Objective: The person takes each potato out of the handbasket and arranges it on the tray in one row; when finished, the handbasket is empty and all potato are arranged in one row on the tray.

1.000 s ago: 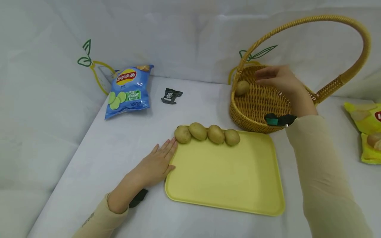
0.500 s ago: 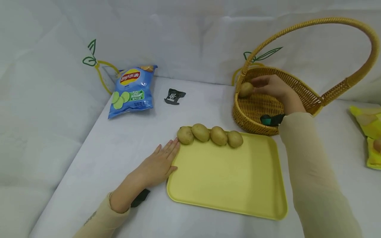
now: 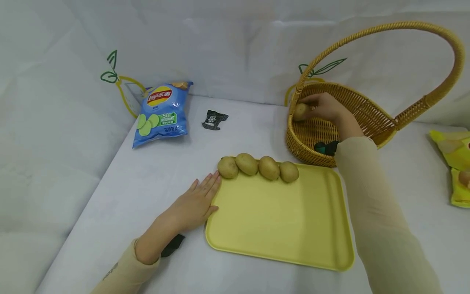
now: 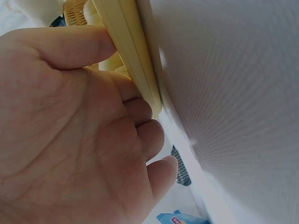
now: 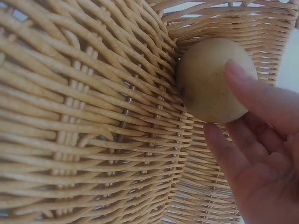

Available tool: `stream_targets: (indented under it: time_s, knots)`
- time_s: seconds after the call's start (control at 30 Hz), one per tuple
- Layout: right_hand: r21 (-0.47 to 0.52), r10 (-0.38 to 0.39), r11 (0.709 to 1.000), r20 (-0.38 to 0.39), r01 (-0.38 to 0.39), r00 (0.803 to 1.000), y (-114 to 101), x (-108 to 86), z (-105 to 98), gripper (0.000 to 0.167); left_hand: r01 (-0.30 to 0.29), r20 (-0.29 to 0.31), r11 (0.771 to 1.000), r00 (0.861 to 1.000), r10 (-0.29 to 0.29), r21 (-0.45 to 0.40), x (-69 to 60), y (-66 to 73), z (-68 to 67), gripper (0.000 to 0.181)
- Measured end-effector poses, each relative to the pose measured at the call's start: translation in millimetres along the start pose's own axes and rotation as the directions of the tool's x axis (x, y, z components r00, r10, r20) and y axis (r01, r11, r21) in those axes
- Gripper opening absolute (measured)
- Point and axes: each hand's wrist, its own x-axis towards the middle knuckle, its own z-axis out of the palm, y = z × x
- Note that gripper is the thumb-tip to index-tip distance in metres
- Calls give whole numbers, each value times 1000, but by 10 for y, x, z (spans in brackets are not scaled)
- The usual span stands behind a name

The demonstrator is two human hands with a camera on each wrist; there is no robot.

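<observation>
Inside the wicker basket point(image 3: 306, 154), my right hand point(image 3: 328, 112) pinches a potato point(image 3: 301, 111) at the basket's left side. In the right wrist view the thumb lies on top of that potato point(image 5: 205, 81) and the fingertips are under it, close to the woven wall. My left hand point(image 3: 192, 206) rests flat with straight fingers against the left edge of the yellow tray point(image 3: 279, 220). Several potatoes point(image 3: 269, 168) stand in a row along the tray's far edge, the leftmost one by my left fingertips.
A blue chip bag point(image 3: 161, 112) leans at the back left, with a small black packet point(image 3: 214, 120) to its right. The basket's tall handle point(image 3: 404, 26) arches over my right hand. Yellow packaging point(image 3: 460, 163) lies at the right edge.
My right hand has moved left and down inside the basket and taken hold of the potato there. The left hand stays by the tray; the view has shifted slightly.
</observation>
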Motion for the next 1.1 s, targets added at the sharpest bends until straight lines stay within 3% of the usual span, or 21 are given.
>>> stream_targets:
  time_s: [0.17, 0.37, 0.77, 1.1]
  knots:
    - [-69, -20, 997, -46, 17, 999, 10, -27, 3, 50, -10, -7, 1000, 1000, 10, -10, -1, 14, 4, 68]
    - [-128, -22, 992, -79, 12, 997, 20, -73, -15, 50, -19, -15, 1000, 1000, 19, -10, 1, 32, 13, 67]
    - [-89, -93, 993, -161, 79, 983, -182, -307, -236, 54, -11, -14, 1000, 1000, 11, 6, 1, 27, -5, 68]
    - [-52, -161, 987, -279, 152, 947, -320, -640, -271, 58, -13, -19, 1000, 1000, 13, 10, -5, 12, 6, 67]
